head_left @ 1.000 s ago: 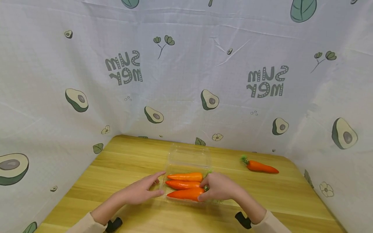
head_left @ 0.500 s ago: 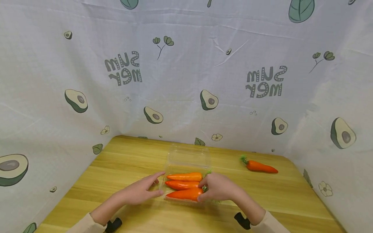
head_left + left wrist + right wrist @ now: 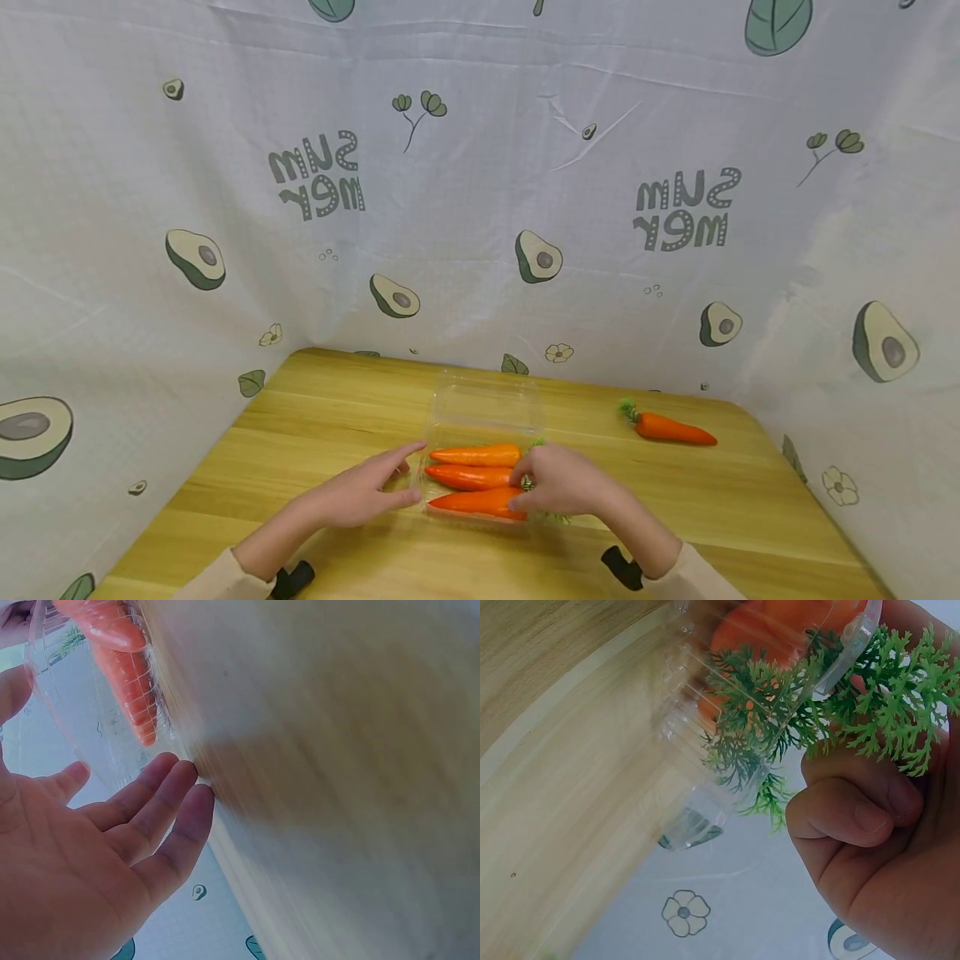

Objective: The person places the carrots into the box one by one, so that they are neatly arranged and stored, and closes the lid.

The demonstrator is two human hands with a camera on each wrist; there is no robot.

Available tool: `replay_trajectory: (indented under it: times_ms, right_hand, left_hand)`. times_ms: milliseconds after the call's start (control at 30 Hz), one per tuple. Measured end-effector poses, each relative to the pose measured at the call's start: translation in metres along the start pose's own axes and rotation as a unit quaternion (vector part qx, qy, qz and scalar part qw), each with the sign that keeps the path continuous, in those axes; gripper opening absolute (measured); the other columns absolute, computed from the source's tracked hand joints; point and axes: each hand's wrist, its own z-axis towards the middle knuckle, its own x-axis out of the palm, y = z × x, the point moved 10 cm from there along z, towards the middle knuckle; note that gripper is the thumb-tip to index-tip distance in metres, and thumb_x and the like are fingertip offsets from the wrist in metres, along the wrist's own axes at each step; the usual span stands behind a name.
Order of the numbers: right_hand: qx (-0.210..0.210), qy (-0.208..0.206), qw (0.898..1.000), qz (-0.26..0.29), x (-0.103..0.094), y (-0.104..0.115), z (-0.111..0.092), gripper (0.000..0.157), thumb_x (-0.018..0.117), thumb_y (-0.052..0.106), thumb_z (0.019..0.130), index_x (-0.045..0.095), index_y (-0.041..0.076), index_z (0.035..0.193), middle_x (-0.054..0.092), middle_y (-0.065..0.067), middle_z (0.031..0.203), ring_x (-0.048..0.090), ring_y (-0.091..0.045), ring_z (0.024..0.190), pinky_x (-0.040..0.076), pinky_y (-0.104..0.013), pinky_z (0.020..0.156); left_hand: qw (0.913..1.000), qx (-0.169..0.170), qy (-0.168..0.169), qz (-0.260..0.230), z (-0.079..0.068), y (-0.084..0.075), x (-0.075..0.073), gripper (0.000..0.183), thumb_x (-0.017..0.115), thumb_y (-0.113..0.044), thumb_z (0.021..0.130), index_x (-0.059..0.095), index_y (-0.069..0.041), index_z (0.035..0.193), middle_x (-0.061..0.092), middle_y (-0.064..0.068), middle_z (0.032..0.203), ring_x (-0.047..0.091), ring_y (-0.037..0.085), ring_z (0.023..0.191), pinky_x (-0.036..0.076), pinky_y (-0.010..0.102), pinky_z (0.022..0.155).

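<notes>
An open clear plastic box (image 3: pixel 486 400) holds three carrots lying side by side: a back carrot (image 3: pixel 480 455), a middle carrot (image 3: pixel 471 477) and a front carrot (image 3: pixel 478 502). My left hand (image 3: pixel 360 492) is spread at the box's left side, fingertips right at its wall. At the leafy end my right hand (image 3: pixel 566 483) reaches into the box; its thumb and forefinger pinch the thick end of the front carrot. Green leaves (image 3: pixel 757 705) stick out beneath that hand in the right wrist view, where its outer fingers curl inward and the thumb is hidden.
Another carrot (image 3: pixel 675 429) with green leaves lies at the back right of the wooden table (image 3: pixel 337 408). The box's lid lies folded back behind it. A white curtain (image 3: pixel 465 183) printed with avocados encloses the table at the back and sides.
The front carrot's thick end has shifted slightly toward me, and more of it shows below my right thumb. My left hand has stayed in place.
</notes>
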Motion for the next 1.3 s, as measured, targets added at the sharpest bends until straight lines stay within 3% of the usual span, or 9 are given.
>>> replay_trajectory:
  times_ms: [200,500,700,867,1033,1167,1300]
  right_hand:
    - [0.009,-0.002,1.000,-0.012,0.0007,0.0019,-0.0002,0.027,0.084,0.034,0.080,0.078,0.014,0.098,0.061,0.012,0.077,0.045,-0.009,0.061,0.039,-0.027,0.055]
    - [0.028,-0.002,0.999,-0.047,0.0038,0.0001,0.0024,0.030,0.086,0.036,0.076,0.075,0.016,0.096,0.066,0.008,0.085,0.052,-0.011,0.070,0.045,-0.032,0.063]
    - [0.030,-0.005,0.999,-0.035,0.0018,-0.0024,0.0000,0.022,0.079,0.041,0.085,0.074,0.020,0.084,0.065,0.010,0.078,0.052,-0.008,0.064,0.045,-0.030,0.059]
    - [0.020,0.003,0.999,-0.030,0.0002,-0.0033,-0.0038,0.030,0.072,0.043,0.091,0.071,0.024,0.068,0.051,0.013,0.058,0.042,-0.006,0.054,0.037,-0.027,0.053]
    - [0.014,0.011,0.999,-0.027,0.0011,-0.0040,-0.0059,0.036,0.072,0.045,0.091,0.065,0.024,0.062,0.037,0.013,0.055,0.033,-0.006,0.052,0.030,-0.025,0.051]
    - [0.019,0.022,0.999,-0.025,0.0031,-0.0061,-0.0047,0.049,0.072,0.046,0.091,0.048,0.025,0.054,0.024,0.012,0.055,0.020,-0.008,0.052,0.019,-0.027,0.050]
    - [0.025,0.041,0.999,-0.022,0.0049,-0.0074,-0.0039,0.049,0.075,0.043,0.088,0.046,0.025,0.053,0.023,0.012,0.055,0.019,-0.008,0.052,0.017,-0.028,0.050]
  left_hand:
    - [1.0000,0.000,-0.001,0.001,0.0005,-0.0003,0.0002,0.072,0.056,-0.050,0.101,0.026,-0.023,0.161,0.049,0.007,0.148,0.050,0.028,0.132,0.044,0.055,0.103]
    - [1.0000,0.001,-0.001,-0.001,0.0003,0.0001,0.0001,0.072,0.056,-0.050,0.101,0.026,-0.023,0.161,0.049,0.007,0.148,0.050,0.028,0.133,0.044,0.055,0.103]
    - [1.0000,0.003,-0.003,0.000,0.0008,0.0008,0.0001,0.072,0.057,-0.050,0.101,0.027,-0.023,0.160,0.049,0.007,0.147,0.050,0.028,0.132,0.045,0.055,0.103]
    - [1.0000,0.002,-0.002,0.000,0.0008,0.0004,0.0004,0.071,0.057,-0.050,0.101,0.027,-0.024,0.160,0.050,0.007,0.146,0.050,0.028,0.132,0.045,0.055,0.102]
    - [1.0000,0.000,0.000,-0.001,0.0009,0.0002,0.0011,0.072,0.056,-0.050,0.101,0.026,-0.024,0.161,0.050,0.008,0.145,0.050,0.028,0.132,0.045,0.055,0.102]
    - [1.0000,0.003,-0.001,0.002,0.0010,-0.0010,0.0013,0.071,0.056,-0.050,0.101,0.027,-0.024,0.160,0.051,0.007,0.143,0.051,0.027,0.130,0.045,0.054,0.101]
    - [1.0000,0.000,-0.002,0.005,0.0013,0.0002,0.0011,0.072,0.056,-0.051,0.101,0.027,-0.024,0.160,0.051,0.005,0.143,0.051,0.026,0.130,0.045,0.054,0.101]
